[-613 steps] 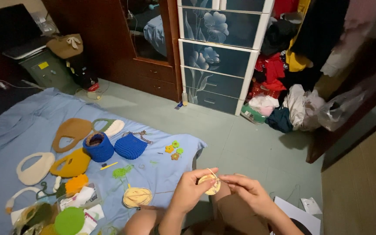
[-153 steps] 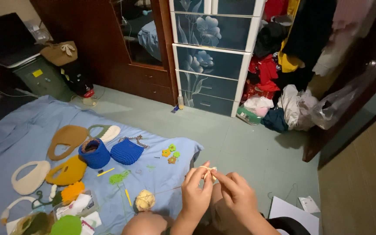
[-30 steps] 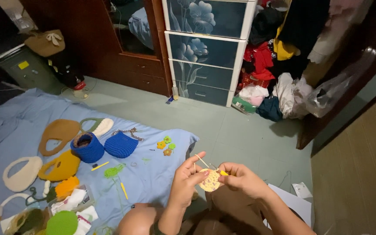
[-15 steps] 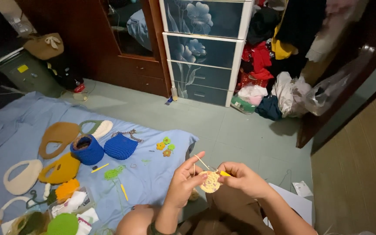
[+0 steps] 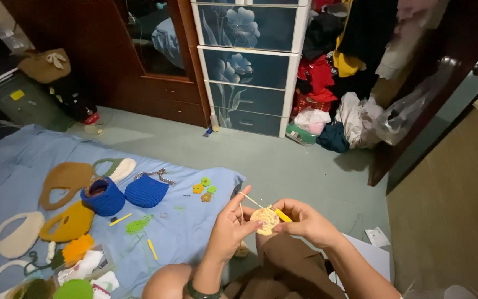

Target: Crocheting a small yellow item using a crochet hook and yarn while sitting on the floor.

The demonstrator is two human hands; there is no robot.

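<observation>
Head view: left hand (image 5: 229, 231) pinches cream crochet round (image 5: 264, 220) at centre, yarn over finger; right hand (image 5: 304, 221) at 3 o'clock grips yellow hook (image 5: 281, 215). Piece looks soft, light; hold by rim.

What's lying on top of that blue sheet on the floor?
On the blue sheet lie crocheted bags: brown, mustard, cream, two blue, small flowers and yellow hooks. What lies under them is covered.
</observation>
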